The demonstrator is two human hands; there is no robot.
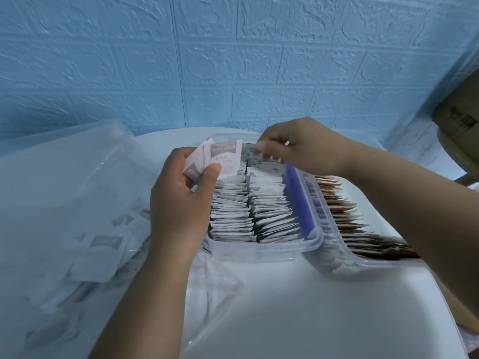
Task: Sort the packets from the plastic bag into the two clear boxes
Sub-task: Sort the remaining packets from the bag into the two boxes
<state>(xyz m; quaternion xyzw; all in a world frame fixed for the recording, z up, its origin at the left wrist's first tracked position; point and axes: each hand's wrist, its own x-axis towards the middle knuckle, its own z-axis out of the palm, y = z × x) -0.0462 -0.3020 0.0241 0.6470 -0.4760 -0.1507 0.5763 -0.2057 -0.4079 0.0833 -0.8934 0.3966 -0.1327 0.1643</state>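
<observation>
left hand point(181, 193) pinching a fan of white sugar packets point(220, 159) above near clear box point(261, 251), mid-tabletop; right hand point(300, 146) fingertips pinched over its far end; plastic bag point(64, 216) at left edge; brown-packet box point(363, 260) touching, right.

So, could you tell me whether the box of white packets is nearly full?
Nearly full: the box holds two packed rows of white packets almost end to end.

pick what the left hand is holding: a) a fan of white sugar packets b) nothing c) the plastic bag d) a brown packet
a: the left hand grips several white sugar packets fanned above the near clear box, while brown packets sit in the other box.
</observation>
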